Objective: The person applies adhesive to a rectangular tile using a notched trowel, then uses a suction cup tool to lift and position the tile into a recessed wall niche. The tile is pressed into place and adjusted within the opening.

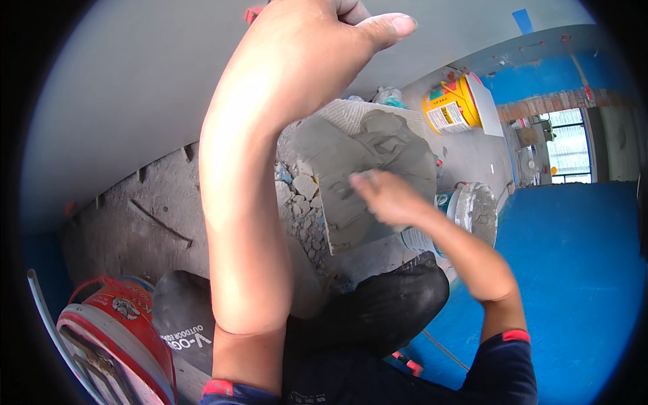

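Observation:
My left hand (364, 20) is raised high against the pale grey surface at the top, thumb out, other fingers largely cut off by the frame edge. Below it, a square slab (351, 106) with a ridged surface is heaped with wet grey mortar (398, 152). My right hand (381, 192) is over the mortar, fingers closed; what they hold, if anything, is blurred and hard to make out. Broken rubble (305, 189) lies along the slab's left side. A small red item (251, 15) shows beside my left wrist.
A yellow bucket (445, 108) sits at back right, a white bucket (476, 209) right of the slab, a red bucket (121, 314) at lower left. My bent legs (364, 317) are below. A blue-coated surface (560, 256) spreads rightward toward a doorway with a bright window (567, 148).

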